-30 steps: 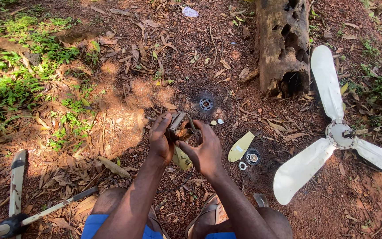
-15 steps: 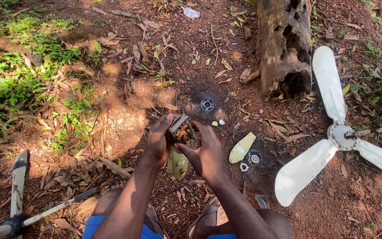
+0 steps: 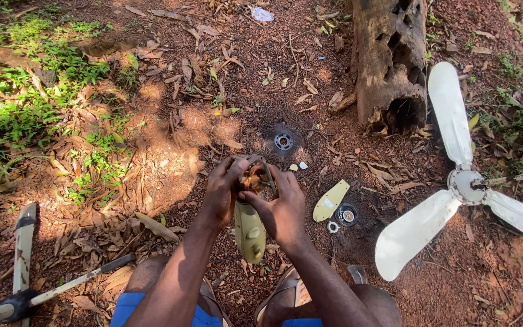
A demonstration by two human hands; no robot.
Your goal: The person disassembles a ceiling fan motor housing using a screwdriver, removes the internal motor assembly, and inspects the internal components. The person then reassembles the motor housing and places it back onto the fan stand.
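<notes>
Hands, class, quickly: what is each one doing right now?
Left hand: closed on the top of the fan motor housing.
Right hand: closed on the same housing, fingers at its top.

Dappled sunlight, leaf shadows on ground; sharp focus, wide-angle edges.

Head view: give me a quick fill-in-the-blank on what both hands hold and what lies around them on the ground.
1. Both the left hand and right hand grip the pale olive fan motor housing, holding it ____ the ground.
2. The white fan propeller has ____ blades.
3. The two round dark wire fan guards lie flat on the ____.
4. The hollow dead tree stump stands ____ the propeller.

Missing: above; three; ground; beside
</notes>
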